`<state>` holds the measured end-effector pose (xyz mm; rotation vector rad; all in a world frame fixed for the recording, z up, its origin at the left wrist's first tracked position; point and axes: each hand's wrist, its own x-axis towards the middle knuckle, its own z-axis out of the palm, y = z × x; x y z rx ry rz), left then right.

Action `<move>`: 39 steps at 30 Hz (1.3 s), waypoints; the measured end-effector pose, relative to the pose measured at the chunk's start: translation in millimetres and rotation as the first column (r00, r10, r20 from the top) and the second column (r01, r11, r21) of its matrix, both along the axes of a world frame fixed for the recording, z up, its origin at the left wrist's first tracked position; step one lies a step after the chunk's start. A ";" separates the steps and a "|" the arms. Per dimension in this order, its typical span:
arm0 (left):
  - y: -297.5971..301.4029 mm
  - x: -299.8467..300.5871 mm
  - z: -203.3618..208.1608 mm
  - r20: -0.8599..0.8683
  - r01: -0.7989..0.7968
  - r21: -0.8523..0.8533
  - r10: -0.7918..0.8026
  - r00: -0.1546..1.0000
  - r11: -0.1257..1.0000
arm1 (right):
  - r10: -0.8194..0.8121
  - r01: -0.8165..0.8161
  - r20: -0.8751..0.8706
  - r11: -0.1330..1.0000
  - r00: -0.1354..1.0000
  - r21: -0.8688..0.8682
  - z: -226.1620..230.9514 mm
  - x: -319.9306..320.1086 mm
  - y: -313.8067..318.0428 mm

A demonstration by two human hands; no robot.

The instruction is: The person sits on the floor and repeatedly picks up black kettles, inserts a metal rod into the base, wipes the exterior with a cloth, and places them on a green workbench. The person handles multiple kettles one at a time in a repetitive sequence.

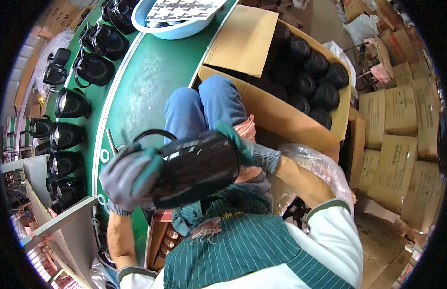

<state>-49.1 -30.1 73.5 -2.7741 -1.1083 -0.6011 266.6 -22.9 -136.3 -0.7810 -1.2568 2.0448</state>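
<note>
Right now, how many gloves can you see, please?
2: one glove on the left hand, one on the right hand, holding opposite ends of the black vessel. More may be hidden.

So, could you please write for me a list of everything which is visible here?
Other vessels: at least ten, black, along the left
Table: one, green, left of the knees
Basin: one, light blue, far end of the table
Sheet: one, white with dark pattern, on the basin
Open carton: one, brown, right of the table
Round things: at least eight, black, inside it
Stacked cartons: several, brown, far right
Clear bag: one, transparent, by the right forearm
Held vessel: one, black, between the hands
Knees: two, blue, beyond the held vessel
Left fingers: one set, grey-green glove, blurred, on its left end
Right fingers: one set, green glove, on its right end
</note>
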 end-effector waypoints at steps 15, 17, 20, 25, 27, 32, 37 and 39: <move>-9.9 -30.9 -101.8 0.499 0.016 -0.823 0.708 0.500 0.568 | -0.246 0.177 -0.095 0.336 0.965 0.925 124.7 0.7 19.2; -17.8 -34.4 -102.6 0.591 -0.072 -0.704 0.639 0.492 0.707 | -0.210 0.248 -0.134 0.766 0.968 0.594 114.9 -11.7 5.2; -3.7 -18.9 -37.3 0.447 -0.329 -0.135 0.354 0.821 0.935 | -0.326 0.331 -0.159 0.944 0.932 0.006 113.3 -26.8 2.2; 11.0 -21.7 6.8 -0.013 -0.030 0.129 0.032 0.999 0.991 | -0.242 0.258 -0.117 0.955 0.963 0.148 136.0 -33.2 21.8; 13.4 -47.2 -16.5 0.255 -0.162 0.011 0.154 0.955 0.987 | -0.189 0.165 -0.014 0.821 0.982 0.547 144.7 -30.5 25.7; -12.3 -51.6 -81.9 0.618 -0.077 -0.683 0.631 0.468 0.726 | -0.272 -0.012 0.118 0.360 0.955 0.933 136.9 -32.7 19.8; -4.6 -49.1 -43.7 0.491 -0.327 -0.071 0.318 0.811 0.942 | -0.348 0.349 -0.022 0.936 0.937 0.050 157.4 -62.6 6.9; -0.3 -41.0 -17.8 0.420 -0.249 0.046 0.208 0.884 0.967 | -0.334 0.323 -0.066 0.937 0.940 -0.133 157.7 -63.8 6.2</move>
